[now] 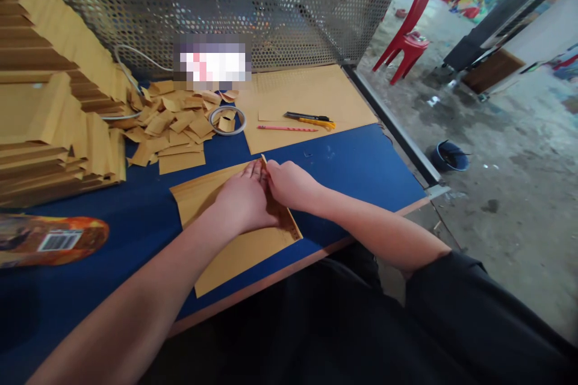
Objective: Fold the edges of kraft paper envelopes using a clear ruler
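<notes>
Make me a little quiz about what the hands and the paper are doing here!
1. True or false: both hands press on the brown paper sheet.
2. What lies beside the pink pencil? A) scissors B) yellow utility knife C) spoon
3. What colour is the table top?

Key:
1. True: left hand lies flat, right hand works the folded edge.
2. B, the yellow utility knife.
3. Blue.

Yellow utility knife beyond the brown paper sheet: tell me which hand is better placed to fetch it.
Right, probably. The right hand lies nearer the yellow utility knife, while the left hand presses flat on the brown paper sheet, keeping it steady.
</notes>
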Motion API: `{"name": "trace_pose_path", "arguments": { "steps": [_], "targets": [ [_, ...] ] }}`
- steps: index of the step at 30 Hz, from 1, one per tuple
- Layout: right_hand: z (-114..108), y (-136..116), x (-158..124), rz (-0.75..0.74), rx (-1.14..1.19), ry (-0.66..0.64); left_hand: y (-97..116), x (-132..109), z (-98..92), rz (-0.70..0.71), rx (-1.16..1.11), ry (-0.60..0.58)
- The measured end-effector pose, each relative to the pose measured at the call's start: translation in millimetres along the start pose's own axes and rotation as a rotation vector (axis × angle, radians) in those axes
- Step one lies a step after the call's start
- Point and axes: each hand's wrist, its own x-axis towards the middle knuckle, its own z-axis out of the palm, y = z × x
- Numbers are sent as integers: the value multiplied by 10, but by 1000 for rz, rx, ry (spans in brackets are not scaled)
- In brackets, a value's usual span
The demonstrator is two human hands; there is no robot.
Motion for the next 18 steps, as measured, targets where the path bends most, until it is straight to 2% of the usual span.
{"name": "trace_pose_path", "arguments": {
  "steps": [6,10,14,16,18],
  "targets": [
    [85,-112,-569,-1,-25,-111,-19,15,44,27,29,35],
    [176,-152,-875,-52,-48,-169,-42,29,73,8,15,51],
    [170,-68,-990,-18,-17,-147,-75,18,125,4,2,64],
    [93,69,-966,38,25,-110,-92,4,157,11,-4,67],
    [-1,284,-897,94,67,-18,-106,-13,187,21,-2,73]
  ]
}}
